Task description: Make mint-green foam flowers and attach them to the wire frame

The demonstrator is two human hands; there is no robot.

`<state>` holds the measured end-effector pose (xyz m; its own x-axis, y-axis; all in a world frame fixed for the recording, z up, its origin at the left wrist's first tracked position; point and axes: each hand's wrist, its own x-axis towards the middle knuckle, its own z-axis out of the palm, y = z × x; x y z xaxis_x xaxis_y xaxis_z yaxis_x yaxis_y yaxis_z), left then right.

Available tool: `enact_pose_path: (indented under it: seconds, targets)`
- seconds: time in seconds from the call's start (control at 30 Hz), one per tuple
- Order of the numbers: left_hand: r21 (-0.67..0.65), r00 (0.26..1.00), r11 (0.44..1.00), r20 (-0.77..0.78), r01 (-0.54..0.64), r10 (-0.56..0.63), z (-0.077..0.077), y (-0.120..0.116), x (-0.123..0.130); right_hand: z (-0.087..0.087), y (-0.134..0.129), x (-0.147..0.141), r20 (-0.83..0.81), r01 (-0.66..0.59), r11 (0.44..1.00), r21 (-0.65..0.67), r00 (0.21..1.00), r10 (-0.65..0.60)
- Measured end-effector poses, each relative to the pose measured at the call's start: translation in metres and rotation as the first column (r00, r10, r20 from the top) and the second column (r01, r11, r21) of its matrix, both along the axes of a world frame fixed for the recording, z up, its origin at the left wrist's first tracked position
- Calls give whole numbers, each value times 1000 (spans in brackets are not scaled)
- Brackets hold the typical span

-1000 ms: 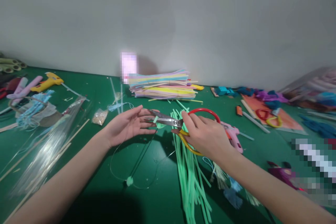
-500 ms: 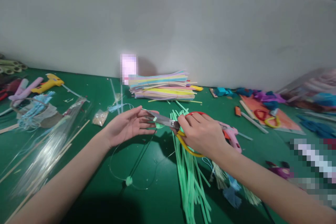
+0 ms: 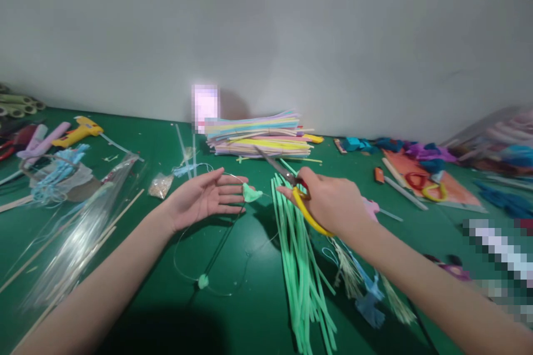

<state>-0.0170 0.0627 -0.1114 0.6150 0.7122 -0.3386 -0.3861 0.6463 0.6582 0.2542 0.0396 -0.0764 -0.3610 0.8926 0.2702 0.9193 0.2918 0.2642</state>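
Note:
My left hand (image 3: pixel 208 197) is palm up with its fingers spread, and a thin clear thread runs by its fingertips. Just off those fingertips hangs a small mint-green piece (image 3: pixel 251 193) on the thread. My right hand (image 3: pixel 328 199) is wrapped round the handles of yellow and red scissors (image 3: pixel 310 216), whose blades point up and to the left, apart from the green piece. Beneath the scissors lies a bundle of green pipe cleaners (image 3: pixel 297 266). A second small green piece (image 3: pixel 203 281) rests on the thread lower on the table.
Pastel pipe cleaners (image 3: pixel 258 136) lie by the grey wall. A yellow glue gun (image 3: pixel 79 131), clear plastic wrap (image 3: pixel 83 238) and a bag of beads (image 3: pixel 160 185) are at left. Other scissors (image 3: pixel 435 192) lie at right; tassels (image 3: pixel 368 299) are near my right forearm.
The scissors have moved away from my left fingertips, up and to the right, and their blades now look closed together. The green piece shows uncovered. My left hand has barely moved.

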Motion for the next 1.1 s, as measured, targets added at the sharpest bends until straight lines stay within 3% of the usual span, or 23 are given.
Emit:
enact_pose_path:
  seconds: [0.07, 0.13, 0.2, 0.33, 0.47, 0.53, 0.6, 0.67, 0.73, 0.83, 0.9, 0.97, 1.0, 1.03, 1.07, 1.1]
  targets:
    - [14, 1000, 1000, -22, 1, 0, 6, -1, -3, 0, 0, -1, -50, 132, 987, -95, 989, -138]
    - [30, 999, 1000, -43, 4, -3, 14, -4, -7, -8, 0, -5, -108, 170, 957, -237, 974, -200]
    - [58, 997, 998, -74, 16, -11, 24, -8, -10, -21, 1, -13, -175, 105, 928, -358, 969, -177]
    - [171, 981, 983, -193, 66, -32, 42, -17, -16, -40, 0, -30, -283, -91, 893, -442, 958, -43]
    - [263, 947, 960, -322, 96, -6, 55, -25, -18, -30, -8, -31, -430, -286, 842, -457, 900, 72]
    - [305, 925, 947, -380, 100, 24, 58, -28, -16, -19, -15, -29, -629, -329, 855, -400, 778, 6]
    - [327, 906, 939, -420, 105, 45, 58, -30, -12, -11, -23, -29, -840, -382, 851, -360, 530, -117]
    - [330, 894, 936, -446, 120, 43, 55, -29, -6, -11, -31, -34, -921, -465, 807, -363, 311, -235]
    - [342, 875, 927, -483, 154, 33, 51, -24, 0, -15, -37, -43, -929, -524, 768, -369, 205, -307]
    - [401, 824, 900, -559, 173, 91, 53, -14, 5, -27, -41, -54, -928, -489, 797, -354, 80, -363]
    - [477, 781, 872, -585, 114, 218, 63, -15, 5, -32, -42, -57, -921, -431, 834, -344, -16, -388]
    - [599, 705, 800, -583, 39, 403, 77, -28, 5, -35, -44, -57, -913, -353, 877, -325, -125, -388]
    - [727, 595, 686, -565, 31, 572, 83, -38, 7, -35, -46, -57, -906, -317, 896, -311, -185, -380]
    - [812, 508, 577, -533, 83, 677, 88, -50, 10, -35, -48, -57, -897, -285, 911, -297, -242, -368]
    - [844, 461, 508, -523, 169, 716, 90, -62, 15, -34, -51, -57, -887, -261, 922, -286, -293, -357]
    - [836, 451, 480, -548, 265, 704, 89, -73, 21, -34, -55, -58, -877, -246, 930, -275, -331, -347]
